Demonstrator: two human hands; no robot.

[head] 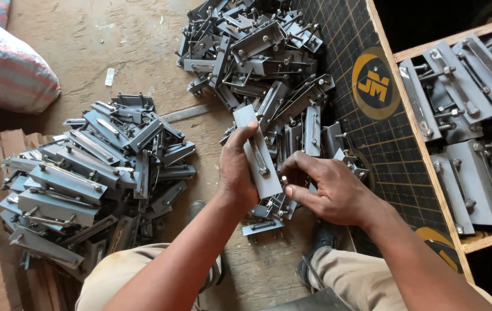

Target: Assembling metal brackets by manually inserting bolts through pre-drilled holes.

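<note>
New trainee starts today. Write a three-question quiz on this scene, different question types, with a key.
1. True or false: the left hand grips a grey metal plate.
2. Where are plates laid in tidy rows? A) wooden crate B) striped sack C) floor pile at left
3. Fill in: the right hand puts its fingers at the plate's ____ edge.

Key: 1 true; 2 A; 3 right.

Two heaps of grey metal brackets (93,173) (257,63) are spread on the bare, dusty concrete floor (85,40), left of the wooden crate (418,132).
</note>
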